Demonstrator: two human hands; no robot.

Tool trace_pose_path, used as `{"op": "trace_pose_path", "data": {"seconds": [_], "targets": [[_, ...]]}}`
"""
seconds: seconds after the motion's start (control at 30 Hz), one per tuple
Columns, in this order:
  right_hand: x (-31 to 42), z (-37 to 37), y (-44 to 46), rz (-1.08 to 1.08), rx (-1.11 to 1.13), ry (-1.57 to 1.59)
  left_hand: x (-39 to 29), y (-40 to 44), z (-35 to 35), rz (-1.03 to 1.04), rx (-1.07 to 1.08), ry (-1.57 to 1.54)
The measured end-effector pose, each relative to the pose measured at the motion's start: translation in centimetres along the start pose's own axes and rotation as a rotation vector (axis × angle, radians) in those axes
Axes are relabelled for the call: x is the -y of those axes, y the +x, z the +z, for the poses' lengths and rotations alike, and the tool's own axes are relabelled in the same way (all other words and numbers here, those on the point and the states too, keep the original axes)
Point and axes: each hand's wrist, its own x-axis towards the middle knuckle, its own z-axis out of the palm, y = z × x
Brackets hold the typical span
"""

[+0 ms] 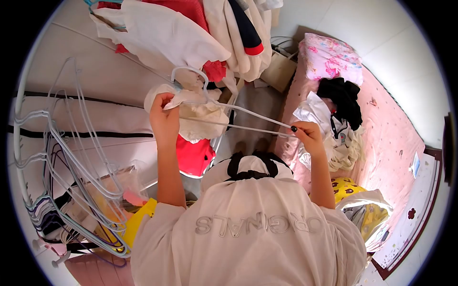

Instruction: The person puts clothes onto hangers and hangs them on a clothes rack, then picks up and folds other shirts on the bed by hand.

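Note:
A white clothes hanger point(253, 114) is held up across my front, its hook at the top. Its right end is pinched by my right hand point(308, 137), the thumb on the bar. My left hand point(164, 117) has its fingers closed on the edge of a cream garment point(202, 125), which covers the hanger's left end. Whether those fingers also grip the hanger, I cannot tell. The right part of the hanger is bare. Below the cream garment shows a red piece of clothing point(193, 155) with a white hem.
Several hangers point(90, 157) hang from a white rail at left. More clothes point(167, 33) hang ahead. At right, a pink bed point(381, 128) bears a floral pillow point(331, 55), a black garment point(341, 97) and pale clothes. A yellow patterned bag point(346, 188) stands beside it.

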Motion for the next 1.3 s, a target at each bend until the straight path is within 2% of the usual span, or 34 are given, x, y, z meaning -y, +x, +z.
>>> {"op": "trace_pose_path", "data": {"seconds": [0.13, 0.23, 0.33, 0.4, 0.43, 0.5, 0.53, 0.57, 0.63, 0.67, 0.7, 0.77, 0.87, 0.93, 1.0, 1.07, 1.17, 1.27, 1.3], "targets": [[0.2, 0.4, -0.5, -0.101, -0.166, 0.034, -3.0, -0.4, -1.2, 0.163, -0.138, 0.213], [-0.3, -1.7, -1.6, -0.119, -0.181, -0.019, -2.3, 0.0, -2.5, 0.147, -0.181, 0.399], [1.5, -0.7, -2.8, -0.172, -0.272, -0.350, -1.7, -0.5, -2.8, 0.131, -0.186, 0.420], [1.5, 2.0, -2.7, -0.540, -0.194, -0.530, -1.4, -0.7, -2.4, 0.007, -0.281, 0.306], [2.2, 3.6, -3.0, -0.502, -0.140, -0.476, -1.3, -0.7, -2.2, -0.054, -0.325, 0.247], [1.5, 5.5, -3.3, -0.416, -0.054, -0.260, 0.5, 0.0, -3.5, -0.012, -0.338, 0.160], [1.8, 5.0, -3.3, -0.316, -0.014, -0.261, 0.9, 0.5, -4.3, 0.007, -0.351, 0.119], [2.3, 4.3, -3.3, -0.217, 0.031, -0.259, 1.1, 1.0, -4.7, 0.029, -0.383, 0.202], [2.3, 2.4, -3.1, -0.166, -0.026, -0.156, 0.6, 2.0, -6.0, 0.067, -0.439, 0.385], [1.8, 1.2, -3.3, -0.126, -0.050, -0.110, 1.5, 2.4, -6.6, 0.076, -0.403, 0.274], [1.6, 1.5, -3.0, -0.198, -0.191, -0.016, 2.2, 2.5, -6.9, 0.094, -0.398, 0.270], [1.8, 0.0, -3.2, -0.201, -0.139, -0.099, 3.3, 2.7, -6.9, 0.125, -0.376, 0.251], [2.4, 1.0, -3.4, -0.234, -0.073, -0.183, 2.8, 1.9, -5.6, 0.025, -0.265, -0.021], [2.9, 2.7, -2.5, -0.398, -0.031, -0.303, 2.4, 1.1, -4.0, -0.035, -0.230, -0.110], [1.3, 5.1, -2.0, -0.335, -0.002, -0.250, 1.0, 0.0, -2.4, -0.083, -0.147, -0.110], [1.1, 6.6, -1.5, -0.179, 0.024, -0.111, -2.3, -0.8, -1.7, -0.119, -0.020, -0.022], [-1.2, 5.6, -1.0, -0.080, 0.015, 0.031, -4.0, -0.2, -1.8, 0.390, 0.005, 0.224], [-1.5, 2.6, -0.7, -0.068, -0.007, 0.137, -6.3, 0.1, -2.7, 0.759, 0.071, 0.706], [-1.5, 1.6, -0.7, -0.068, -0.013, 0.173, -5.5, 0.1, -2.6, 0.650, 0.177, 0.578]]}}
